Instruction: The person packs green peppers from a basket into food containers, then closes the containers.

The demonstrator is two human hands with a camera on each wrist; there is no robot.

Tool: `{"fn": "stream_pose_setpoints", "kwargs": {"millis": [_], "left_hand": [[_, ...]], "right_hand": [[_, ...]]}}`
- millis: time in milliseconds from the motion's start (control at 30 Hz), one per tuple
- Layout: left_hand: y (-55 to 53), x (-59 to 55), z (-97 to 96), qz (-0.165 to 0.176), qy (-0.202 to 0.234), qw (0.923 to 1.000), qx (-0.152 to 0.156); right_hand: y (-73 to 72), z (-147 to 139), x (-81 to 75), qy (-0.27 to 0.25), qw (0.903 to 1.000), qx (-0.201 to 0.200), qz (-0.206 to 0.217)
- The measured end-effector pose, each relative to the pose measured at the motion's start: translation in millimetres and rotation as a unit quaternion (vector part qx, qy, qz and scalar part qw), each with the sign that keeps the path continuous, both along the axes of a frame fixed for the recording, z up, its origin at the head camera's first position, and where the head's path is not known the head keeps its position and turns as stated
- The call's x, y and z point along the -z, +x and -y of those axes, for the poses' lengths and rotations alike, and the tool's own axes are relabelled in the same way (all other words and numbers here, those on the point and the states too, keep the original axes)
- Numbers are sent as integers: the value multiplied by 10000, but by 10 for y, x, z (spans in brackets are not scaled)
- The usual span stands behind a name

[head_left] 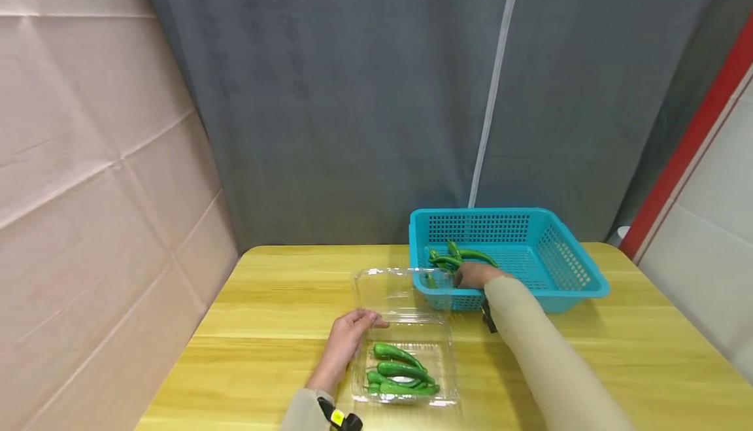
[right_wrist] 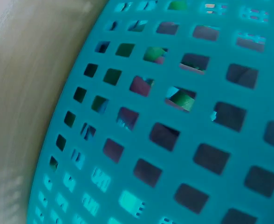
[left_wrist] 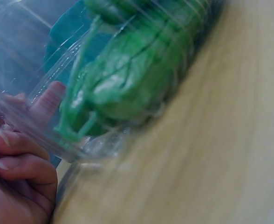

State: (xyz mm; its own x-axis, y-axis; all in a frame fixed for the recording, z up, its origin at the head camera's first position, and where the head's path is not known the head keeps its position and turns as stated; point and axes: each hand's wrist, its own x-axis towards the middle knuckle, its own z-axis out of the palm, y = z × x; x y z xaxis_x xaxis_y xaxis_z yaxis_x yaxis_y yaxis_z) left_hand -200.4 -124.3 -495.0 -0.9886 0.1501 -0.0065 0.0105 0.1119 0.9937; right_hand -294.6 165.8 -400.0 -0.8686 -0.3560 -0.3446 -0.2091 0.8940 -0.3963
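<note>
Tabletop [head_left: 265,313]: peppers [head_left: 402,371] in clear box [head_left: 432,353] and blue basket [head_left: 518,262].

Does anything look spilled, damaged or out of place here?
Nothing stands out: the peppers lie in the open box and the basket, with none spilled on the table and no damage visible.
</note>
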Motion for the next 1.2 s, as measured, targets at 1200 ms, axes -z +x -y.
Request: {"fn": "stream_pose_setpoints", "kwargs": {"millis": [1200], "left_hand": [[15,-41,-10,-106,-108,9999,-74]], "right_hand": [[-157,-42,145,-176,9998,-128,17]]}}
